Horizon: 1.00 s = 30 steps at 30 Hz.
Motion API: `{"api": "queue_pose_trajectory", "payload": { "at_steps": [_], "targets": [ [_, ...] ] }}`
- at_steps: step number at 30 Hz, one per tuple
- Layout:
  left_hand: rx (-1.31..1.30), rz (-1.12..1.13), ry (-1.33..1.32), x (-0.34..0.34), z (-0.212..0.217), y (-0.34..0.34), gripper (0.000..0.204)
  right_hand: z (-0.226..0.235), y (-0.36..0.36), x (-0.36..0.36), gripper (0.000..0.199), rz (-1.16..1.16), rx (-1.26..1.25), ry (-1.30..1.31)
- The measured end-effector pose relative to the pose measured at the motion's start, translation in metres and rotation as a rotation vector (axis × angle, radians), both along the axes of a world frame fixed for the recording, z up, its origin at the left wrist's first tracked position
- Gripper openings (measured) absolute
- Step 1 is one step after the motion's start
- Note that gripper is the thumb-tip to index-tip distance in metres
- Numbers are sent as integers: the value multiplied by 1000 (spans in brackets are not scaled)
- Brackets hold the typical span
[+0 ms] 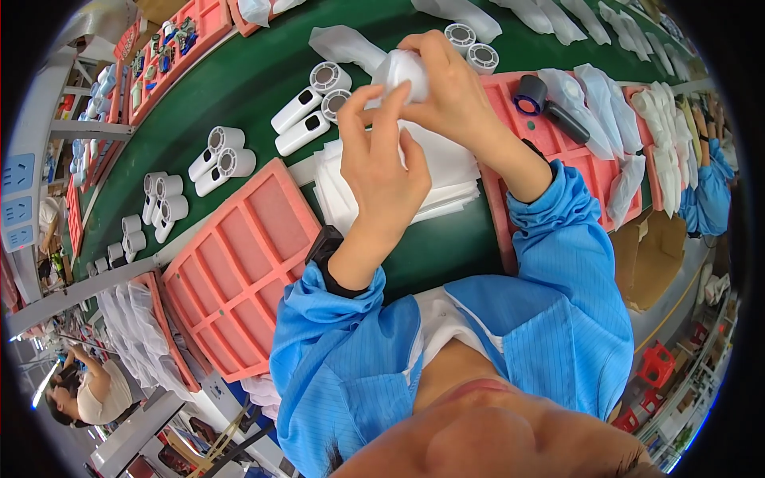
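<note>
One white bundle [398,70] over white sheets

The right hand [456,99] grips the bundle above a pile of white sheets [448,171] on a green table [414,251]. The left hand [386,163] is loosely open, fingers curved at the bundle; whether they touch it is hard to tell. White gadgets [303,137] lie to the left, near a pink tray [239,263].

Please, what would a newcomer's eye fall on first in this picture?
Probably the left hand and right hand, both at a rounded, white-wrapped bundle near the top centre. Next, perhaps, the salmon-pink, compartmented tray to their lower left, bright against the dark green work surface. White plastic devices with round heads, grouped to the hands' left, may follow.
</note>
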<state>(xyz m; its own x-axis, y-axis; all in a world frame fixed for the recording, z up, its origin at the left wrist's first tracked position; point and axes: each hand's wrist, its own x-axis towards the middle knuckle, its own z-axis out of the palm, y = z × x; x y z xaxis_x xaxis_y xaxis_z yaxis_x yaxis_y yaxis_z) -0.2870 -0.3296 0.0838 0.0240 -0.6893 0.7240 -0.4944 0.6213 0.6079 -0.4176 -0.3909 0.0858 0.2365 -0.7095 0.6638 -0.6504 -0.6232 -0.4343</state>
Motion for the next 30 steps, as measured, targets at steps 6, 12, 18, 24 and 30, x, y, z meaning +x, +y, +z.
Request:
{"api": "queue_pose_trajectory", "payload": {
  "at_steps": [6, 12, 18, 24, 30],
  "targets": [
    [187, 2, -3, 9, 6, -8, 58, 1, 13, 9, 66, 136, 130, -164],
    [136, -151, 244, 40, 3, -21, 52, 14, 13, -1, 68, 489, 237, -267],
    [177, -296, 582, 52, 11, -15, 47, -3, 1, -6, 59, 472, 269, -93],
    [89, -93, 568, 29, 4, -12, 44, -1, 13, 10, 40, 44, 40, 37],
    [-39, 42, 249, 46, 4, -13, 31, -1, 17, 7, 32, -5, 162, 11]
  ]
}}
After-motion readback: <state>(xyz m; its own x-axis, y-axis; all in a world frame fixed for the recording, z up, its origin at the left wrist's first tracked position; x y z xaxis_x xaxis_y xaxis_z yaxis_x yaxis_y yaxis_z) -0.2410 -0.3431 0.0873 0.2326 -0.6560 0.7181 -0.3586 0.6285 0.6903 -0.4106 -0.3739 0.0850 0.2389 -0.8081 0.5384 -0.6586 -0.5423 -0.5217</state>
